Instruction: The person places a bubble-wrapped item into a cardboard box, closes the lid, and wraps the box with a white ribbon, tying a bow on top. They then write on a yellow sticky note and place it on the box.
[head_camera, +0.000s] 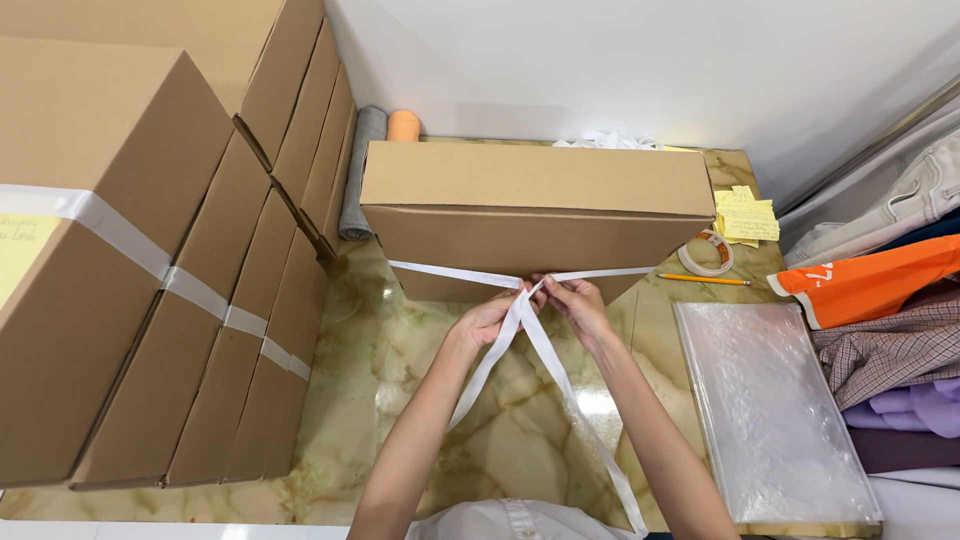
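Observation:
A long brown cardboard box (530, 205) stands on the marbled green tabletop (400, 400), tipped toward me. A white strap (455, 273) runs around its front face. My left hand (490, 318) and my right hand (578, 300) meet at the box's lower front edge, each pinching one end of the white strap where the ends cross. Two loose tails of the strap (570, 400) hang down over the table toward me.
Stacked cardboard boxes (150, 250) with white straps fill the left side. A tape roll (706, 253), a pencil (703, 280) and yellow notes (746, 216) lie at right. A clear plastic bag (765, 410) lies flat near folded clothes (880, 330). Grey and orange rolls (385, 130) stand behind.

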